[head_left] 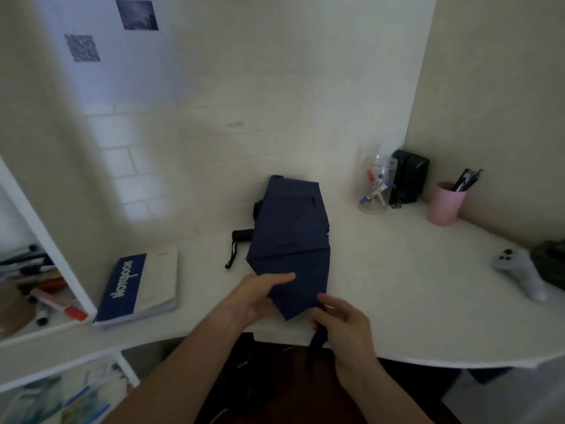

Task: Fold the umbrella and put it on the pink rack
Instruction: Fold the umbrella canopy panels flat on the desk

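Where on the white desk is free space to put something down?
Bare desk lies between the umbrella and the game controller. The back right corner is crowded by the clear jar, black speaker and pink cup.

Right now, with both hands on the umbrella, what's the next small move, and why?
Probably wrap the strap around the umbrella: the right hand pinches it, the left hand holds the canopy, and the folds lie loose.

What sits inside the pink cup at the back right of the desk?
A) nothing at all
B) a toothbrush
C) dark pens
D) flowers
C: several dark pens stick up out of the pink cup, which stands on the white desk near the wall.
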Motion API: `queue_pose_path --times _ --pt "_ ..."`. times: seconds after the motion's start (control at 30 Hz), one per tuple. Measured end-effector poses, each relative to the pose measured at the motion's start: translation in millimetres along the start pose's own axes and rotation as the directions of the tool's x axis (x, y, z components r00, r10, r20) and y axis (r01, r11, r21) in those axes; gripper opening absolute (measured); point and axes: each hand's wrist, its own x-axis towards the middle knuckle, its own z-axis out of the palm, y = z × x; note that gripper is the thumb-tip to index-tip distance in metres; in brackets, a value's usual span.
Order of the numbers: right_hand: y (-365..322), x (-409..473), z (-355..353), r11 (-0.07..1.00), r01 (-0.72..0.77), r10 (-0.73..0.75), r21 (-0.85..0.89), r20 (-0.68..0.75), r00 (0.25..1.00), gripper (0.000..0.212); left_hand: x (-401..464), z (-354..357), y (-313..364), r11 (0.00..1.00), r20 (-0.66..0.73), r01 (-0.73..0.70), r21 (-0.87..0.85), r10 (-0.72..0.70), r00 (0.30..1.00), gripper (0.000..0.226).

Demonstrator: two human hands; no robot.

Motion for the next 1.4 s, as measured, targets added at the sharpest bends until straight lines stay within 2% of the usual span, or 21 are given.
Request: queue_pose_path --times 0.07,0.13,0.27,0.37,0.47,0.53,0.57,0.63,0.7,0.73,0.8,0.87,0.93,1.0,1.07,1.13,1.2,1.27,1.33,1.37,1.4 --pt "6.8 -7.4 -1.7 0.995 -0.073 0.074 0.068 -0.011 0.997 0.03 -14.1 -7.1 -11.7 0.992 -0.055 0.02 0.128 -0.013 0.998 0.03" --pt "10.8 -16.3 -6.5 0.982 -0.144 0.148 0.123 -0.025 0.989 0.032 -24.9 -11.7 -19.3 0.985 -0.109 0.012 0.169 0.007 0.994 0.025" --pt "21.1 -31.3 -15.4 0.972 -0.233 0.233 -0.021 -0.027 0.972 0.031 -42.1 -13.8 -28.1 0.995 -0.106 -0.026 0.1 0.037 0.994 0.019" --pt "31.7 -35.1 -18.0 0.964 -0.238 0.237 -0.12 -0.023 0.971 0.03 -50.9 -11.7 -32.0 0.998 -0.079 -0.056 0.021 0.058 0.995 0.029" --pt "35.0 -42.5 -22.2 0.968 -0.245 0.244 -0.06 -0.02 0.97 0.017 -54.2 -11.4 -34.5 0.993 -0.122 -0.117 0.028 0.119 0.985 0.035" --pt "37.8 -50.4 -25.2 0.945 -0.324 0.324 0.044 -0.01 0.946 0.014 -54.1 -14.7 -36.4 0.986 -0.152 -0.154 0.06 0.161 0.975 0.034" --pt "43.9 -52.1 -27.5 0.934 -0.355 0.356 0.035 -0.003 0.935 0.013 -54.2 -17.3 -36.9 0.981 -0.16 -0.172 0.094 0.185 0.97 0.032" --pt "59.0 -56.8 -32.6 0.914 -0.377 0.379 -0.153 -0.018 0.925 0.012 -52.9 -23.7 -40.4 0.961 -0.169 -0.206 0.183 0.237 0.957 0.032" --pt "66.2 -54.3 -40.7 0.857 -0.24 0.22 -0.456 -0.097 0.971 0.017 -54.0 -28.1 -42.7 0.926 -0.164 -0.227 0.303 0.285 0.944 0.038" --pt "57.7 -51.3 -42.1 0.806 -0.122 0.065 -0.579 -0.118 0.991 0.018 -54.2 -29.4 -42.5 0.894 -0.155 -0.242 0.378 0.318 0.935 0.042" --pt "24.8 -34.7 -34.7 0.752 0.12 -0.208 -0.648 -0.06 0.976 0.011 -49.0 -33.1 -41.9 0.807 -0.108 -0.266 0.528 0.374 0.921 0.051" --pt "-12.1 -5.1 -17.3 0.699 0.264 -0.326 -0.665 0.032 0.945 0.01 -43.5 -35.1 -37.3 0.678 -0.046 -0.267 0.685 0.406 0.913 0.066" --pt "-31.8 33.1 0.7 0.633 0.3 -0.352 -0.714 0.079 0.933 0.028 -37.3 -36.8 -32.0 0.509 0.0 -0.247 0.825 0.437 0.899 0.086" --pt "-33.7 67.1 12.4 0.64 0.256 -0.282 -0.725 0.089 0.955 0.052 -31.2 -37.4 -26.0 0.286 0.039 -0.209 0.935 0.502 0.864 0.108" --pt "-24.5 89.6 15.1 0.545 0.274 -0.244 -0.793 0.162 0.956 0.066 -20.7 -42.4 -20.1 0.012 0.237 -0.299 0.954 0.579 0.78 0.119" --pt "-13.3 99.3 11.2 0.379 0.345 -0.266 -0.859 0.256 0.929 0.07 -8.0 -51.2 -14.9 -0.141 0.482 -0.476 0.868 0.468 0.741 0.107" --pt "-8.9 102.6 2.4 0.278 0.384 -0.275 -0.881 0.31 0.91 0.061 0.4 -62.0 -16.7 -0.189 0.577 -0.546 0.816 0.309 0.756 0.083" --pt "-10.8 103.2 -6.3 0.133 0.44 -0.296 -0.888 0.388 0.873 0.049 4.3 -70.6 -23.1 -0.193 0.571 -0.538 0.821 0.279 0.772 0.069" --pt "-14.9 107.4 -8.2 -0.011 0.6 -0.38 -0.8 0.559 0.738 0.04 5.9 -70.9 -26.5 -0.155 0.555 -0.536 0.83 0.326 0.765 0.061" --pt "-16.5 109.3 -7.2 -0.054 0.677 -0.378 -0.734 0.643 0.667 0.039 6.9 -69.3 -26.6 -0.133 0.545 -0.536 0.834 0.351 0.761 0.057" --pt "-17.1 109.9 -6.5 -0.09 0.717 -0.331 -0.692 0.7 0.633 0.039 7.4 -67.2 -26.3 -0.104 0.531 -0.535 0.838 0.375 0.76 0.053"
